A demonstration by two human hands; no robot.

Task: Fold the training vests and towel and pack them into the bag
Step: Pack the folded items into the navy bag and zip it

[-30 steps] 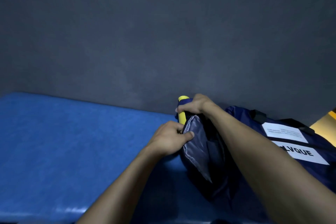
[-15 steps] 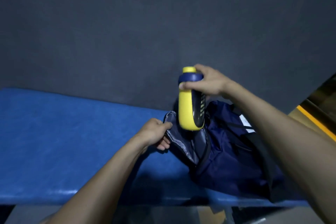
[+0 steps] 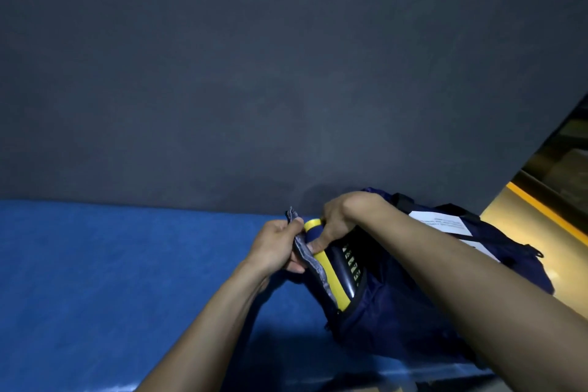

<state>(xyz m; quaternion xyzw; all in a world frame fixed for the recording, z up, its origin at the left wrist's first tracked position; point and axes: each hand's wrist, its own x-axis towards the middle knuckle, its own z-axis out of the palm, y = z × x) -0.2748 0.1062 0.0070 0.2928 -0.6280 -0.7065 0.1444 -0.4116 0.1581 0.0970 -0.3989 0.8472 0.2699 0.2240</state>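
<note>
Bare right hand gripping the yellow bottle at lower centre, left hand pinching the grey pocket edge of the navy bag just beside it.

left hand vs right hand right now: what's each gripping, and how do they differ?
The left hand pinches the grey pocket edge of the navy bag; the right hand grips the top of the yellow bottle.
The left hand sits outside the bag over the blue mat; the right hand reaches over the bag's opening.
Both meet at the same pocket, which the bottle is partly inside.
</note>
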